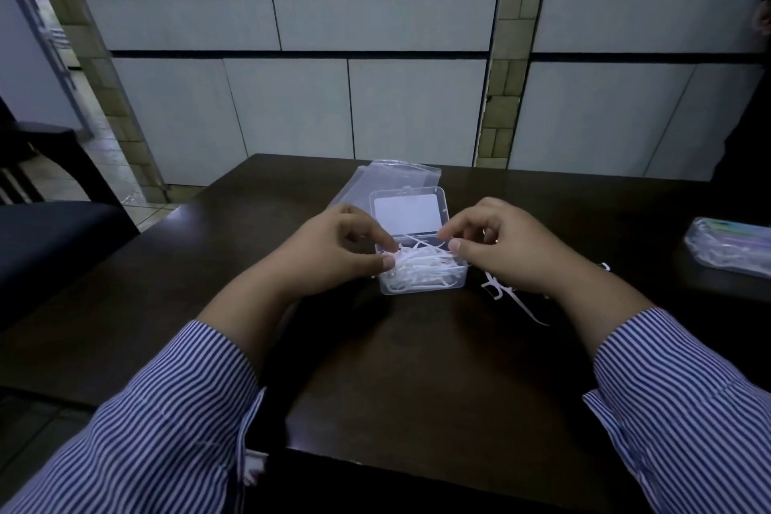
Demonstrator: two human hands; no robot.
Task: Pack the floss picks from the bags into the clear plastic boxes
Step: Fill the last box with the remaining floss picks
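A small clear plastic box (422,287) stands open mid-table, its hinged lid (409,213) lying back behind it. White floss picks (421,265) are piled inside. My left hand (333,250) is at the box's left end, thumb and fingers pinching the picks there. At the right end, my right hand (500,246) has fingertips curled over the pile, pinching picks. A few loose floss picks (507,296) lie on the table under my right wrist. An empty clear bag (392,177) lies behind the box.
The dark wooden table (396,367) ends close to my body. A clear bag of floss picks (734,248) lies at the far right. A dark chair (46,238) stands to the left. White cabinet doors (375,67) face me.
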